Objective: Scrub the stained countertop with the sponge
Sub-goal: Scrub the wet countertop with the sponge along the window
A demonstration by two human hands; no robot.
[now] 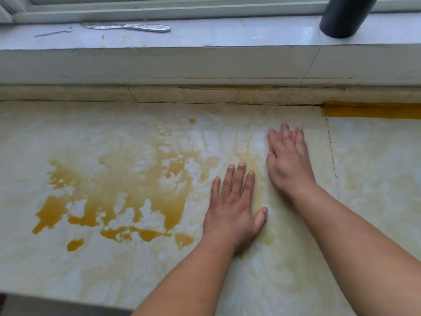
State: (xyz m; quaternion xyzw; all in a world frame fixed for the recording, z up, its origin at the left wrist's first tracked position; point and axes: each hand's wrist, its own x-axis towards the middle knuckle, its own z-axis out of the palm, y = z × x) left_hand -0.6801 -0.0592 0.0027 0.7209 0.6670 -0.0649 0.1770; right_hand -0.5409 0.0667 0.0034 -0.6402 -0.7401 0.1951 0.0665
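A pale marble countertop (pixel 68 270) carries a wide orange-brown stain (pixel 114 190), darkest in puddles at the left and smeared thin toward the middle. My left hand (pixel 232 210) lies flat on the counter just right of the stain, fingers straight and slightly spread. Further back and to the right is my right hand (pixel 289 163), blurred, with its fingers bent over a small pink sponge (pixel 293 134). Only slivers of the sponge show between the fingers.
A raised stone ledge and window sill (pixel 205 35) run along the back. On the sill lie a silvery flat tool (pixel 127 27), a thin metal hook (pixel 54 32) and a dark cylinder (pixel 341 17). A yellow strip (pixel 371 110) lines the back right. The counter's front edge is at the lower left.
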